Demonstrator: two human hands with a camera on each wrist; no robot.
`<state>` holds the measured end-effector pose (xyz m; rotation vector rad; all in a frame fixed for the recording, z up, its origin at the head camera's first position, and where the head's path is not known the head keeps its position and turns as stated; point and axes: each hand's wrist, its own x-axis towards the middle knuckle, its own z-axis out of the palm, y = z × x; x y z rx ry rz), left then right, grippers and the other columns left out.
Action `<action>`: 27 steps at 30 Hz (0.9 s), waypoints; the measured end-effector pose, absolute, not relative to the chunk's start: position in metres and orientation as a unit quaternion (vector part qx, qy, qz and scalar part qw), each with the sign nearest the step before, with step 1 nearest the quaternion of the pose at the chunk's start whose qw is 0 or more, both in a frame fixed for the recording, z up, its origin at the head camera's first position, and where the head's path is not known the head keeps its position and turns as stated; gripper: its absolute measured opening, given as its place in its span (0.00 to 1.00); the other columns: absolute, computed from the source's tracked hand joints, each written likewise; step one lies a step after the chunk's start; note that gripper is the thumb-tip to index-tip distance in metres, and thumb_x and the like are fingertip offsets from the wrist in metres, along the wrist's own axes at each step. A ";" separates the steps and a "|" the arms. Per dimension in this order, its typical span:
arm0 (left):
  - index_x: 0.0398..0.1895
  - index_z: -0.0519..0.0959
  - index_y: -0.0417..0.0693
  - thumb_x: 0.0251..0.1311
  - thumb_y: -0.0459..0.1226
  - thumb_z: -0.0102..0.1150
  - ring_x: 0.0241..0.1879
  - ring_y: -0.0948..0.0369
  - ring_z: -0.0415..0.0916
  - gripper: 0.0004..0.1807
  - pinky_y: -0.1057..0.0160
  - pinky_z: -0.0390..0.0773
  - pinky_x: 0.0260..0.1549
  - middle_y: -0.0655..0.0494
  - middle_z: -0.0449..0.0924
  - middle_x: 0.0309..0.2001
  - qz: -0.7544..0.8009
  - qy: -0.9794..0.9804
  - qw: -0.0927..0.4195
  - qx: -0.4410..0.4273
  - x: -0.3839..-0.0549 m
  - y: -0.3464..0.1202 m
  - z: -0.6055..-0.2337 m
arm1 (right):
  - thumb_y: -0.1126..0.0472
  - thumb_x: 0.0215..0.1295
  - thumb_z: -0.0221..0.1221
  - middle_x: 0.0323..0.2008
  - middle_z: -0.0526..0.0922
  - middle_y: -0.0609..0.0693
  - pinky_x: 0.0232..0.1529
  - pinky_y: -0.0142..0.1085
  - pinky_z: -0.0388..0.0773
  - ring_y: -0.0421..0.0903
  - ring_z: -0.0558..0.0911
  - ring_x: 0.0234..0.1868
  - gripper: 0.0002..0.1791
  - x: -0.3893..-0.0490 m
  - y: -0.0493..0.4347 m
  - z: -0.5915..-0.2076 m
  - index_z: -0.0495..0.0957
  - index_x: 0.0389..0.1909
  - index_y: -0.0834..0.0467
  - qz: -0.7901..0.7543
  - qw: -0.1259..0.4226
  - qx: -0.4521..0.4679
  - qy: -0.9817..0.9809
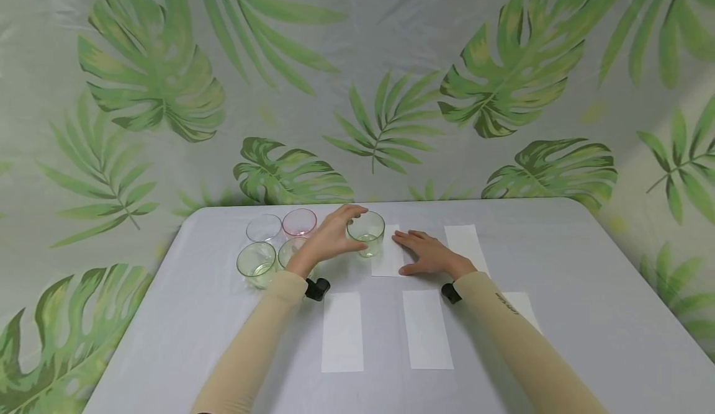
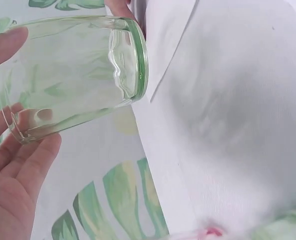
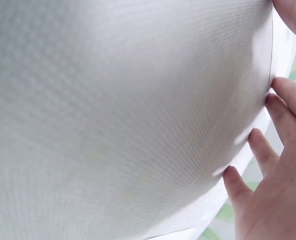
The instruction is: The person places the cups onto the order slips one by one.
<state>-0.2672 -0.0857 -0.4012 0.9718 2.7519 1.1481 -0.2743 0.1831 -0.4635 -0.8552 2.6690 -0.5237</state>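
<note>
My left hand [image 1: 331, 237] grips a transparent green drinking glass [image 1: 368, 240] by its upper part, thumb on one side and fingers on the other. In the left wrist view the glass [image 2: 78, 75] is upright to the hand, its thick base apart from the tabletop. It hangs by the left edge of a white paper strip [image 1: 385, 269]. My right hand [image 1: 429, 254] lies with fingers spread at that strip's right edge. In the right wrist view its fingertips [image 3: 231, 172] touch down by the paper edge. Nothing is held in it.
At the left stand a clear glass [image 1: 264, 231], a pink-rimmed glass [image 1: 299, 223] and two green glasses [image 1: 257, 265], one partly behind my left wrist. More white paper strips [image 1: 342, 333] lie on the white table [image 1: 586, 265], some partly under my right arm. A leaf-patterned cloth [image 1: 391, 29] hangs behind.
</note>
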 end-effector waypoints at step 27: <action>0.64 0.67 0.37 0.47 0.34 0.74 0.56 0.48 0.70 0.40 0.54 0.72 0.54 0.44 0.68 0.61 0.380 0.875 0.015 0.299 -0.276 -0.041 -0.432 | 0.43 0.59 0.64 0.70 0.58 0.62 0.63 0.65 0.52 0.65 0.51 0.70 0.47 -0.273 0.182 -0.464 0.56 0.71 0.64 -0.187 0.136 -0.278 0.932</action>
